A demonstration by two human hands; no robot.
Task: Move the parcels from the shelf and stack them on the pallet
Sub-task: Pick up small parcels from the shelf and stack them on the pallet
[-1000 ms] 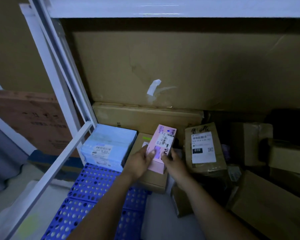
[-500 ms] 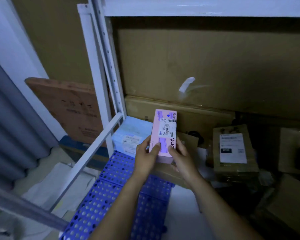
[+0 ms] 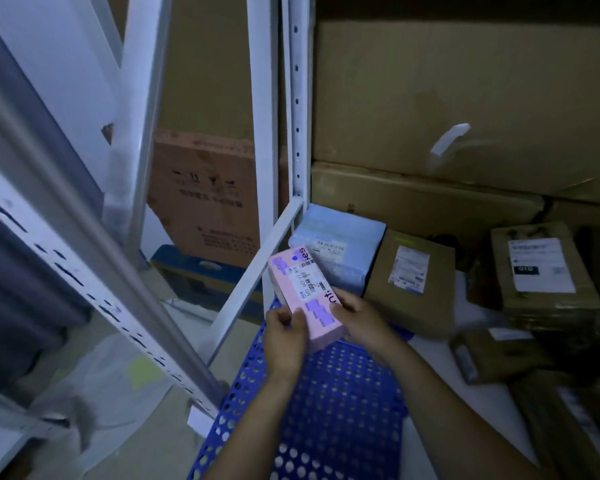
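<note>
1 head camera looks forward and down, close above the grip on the pink parcel (image 3: 300,284), blue pallet (image 3: 333,427) beneath.

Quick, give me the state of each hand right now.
Left hand: fingers curled round the pink box, holding its near end.
Right hand: holding the same pink box.

One pink parcel (image 3: 305,296), one blue parcel (image 3: 340,244), perhaps four brown parcels (image 3: 409,282) (dim).

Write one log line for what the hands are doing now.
left hand + right hand: hold pink box | place: over pallet, not set down
</note>
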